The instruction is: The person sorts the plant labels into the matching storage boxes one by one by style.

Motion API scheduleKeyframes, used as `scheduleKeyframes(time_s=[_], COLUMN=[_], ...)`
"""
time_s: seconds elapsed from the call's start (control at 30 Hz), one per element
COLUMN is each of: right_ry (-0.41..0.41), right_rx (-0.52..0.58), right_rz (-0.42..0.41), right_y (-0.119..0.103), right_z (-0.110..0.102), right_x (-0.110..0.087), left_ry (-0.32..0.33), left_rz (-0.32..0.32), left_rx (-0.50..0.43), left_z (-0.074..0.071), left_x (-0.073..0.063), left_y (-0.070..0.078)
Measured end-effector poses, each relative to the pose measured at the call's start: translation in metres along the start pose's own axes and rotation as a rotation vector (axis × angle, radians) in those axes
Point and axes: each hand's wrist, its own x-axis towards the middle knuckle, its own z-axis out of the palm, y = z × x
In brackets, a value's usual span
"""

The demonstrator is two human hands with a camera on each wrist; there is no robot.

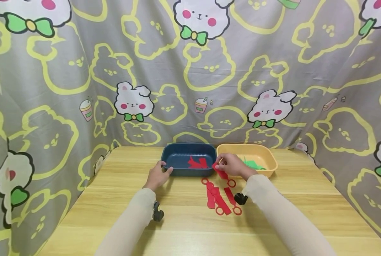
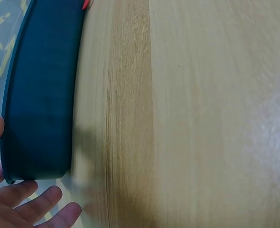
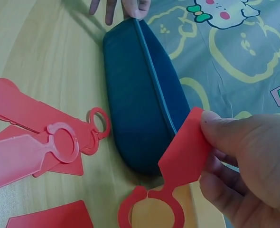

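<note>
My left hand (image 1: pixel 157 176) grips the left end of a dark blue plastic bin (image 1: pixel 188 172). In the left wrist view, the thumb is at the rim and the fingers lie against the bin's end wall (image 2: pixel 40 95). Between thumb and fingers, my right hand (image 1: pixel 233 165) pinches a flat red tag (image 3: pixel 185 154) by its wide end. The tag's ring hangs downward, close to the bin's right front corner. Red pieces (image 1: pixel 197 163) lie inside the blue bin. Several similar red ring-ended tags (image 1: pixel 221 203) are piled on the table, nearer me than the bin.
Right of the blue bin, a yellow-orange bin (image 1: pixel 273 164) stands close against it with green pieces (image 1: pixel 253 164) inside, partly behind the right hand. A patterned grey curtain (image 1: pixel 168 71) rises behind and beside the wooden table (image 1: pixel 184 231).
</note>
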Motion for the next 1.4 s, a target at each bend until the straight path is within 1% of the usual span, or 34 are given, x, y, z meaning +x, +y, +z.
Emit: scheduleKeyframes(time_s=[0.27, 0.53, 0.83, 1.0, 1.3, 1.4], right_ry=[0.045, 0.064, 0.098, 0.156, 0.299, 0.342], right_rx=[0.005, 0.022, 0.039, 0.058, 0.153, 0.164], right_rz=[-0.006, -0.025, -0.035, -0.035, -0.02, -0.017], right_y=[-0.003, -0.005, -0.007, -0.009, -0.015, -0.015], right_z=[-0.002, -0.003, -0.001, 0.0, 0.0, 0.001], right_x=[0.002, 0.005, 0.009, 0.01, 0.01, 0.012], left_ry=[-0.002, 0.006, 0.005, 0.006, 0.012, 0.013], left_rz=[-0.002, 0.012, 0.005, 0.003, 0.009, 0.012], left_rx=[0.002, -0.002, -0.003, -0.003, -0.008, -0.007], left_z=[0.001, 0.002, 0.002, 0.003, 0.003, 0.003], left_x=[0.0, 0.0, 0.0, 0.0, 0.0, -0.001], left_y=[0.0, -0.001, -0.002, -0.001, 0.0, -0.001])
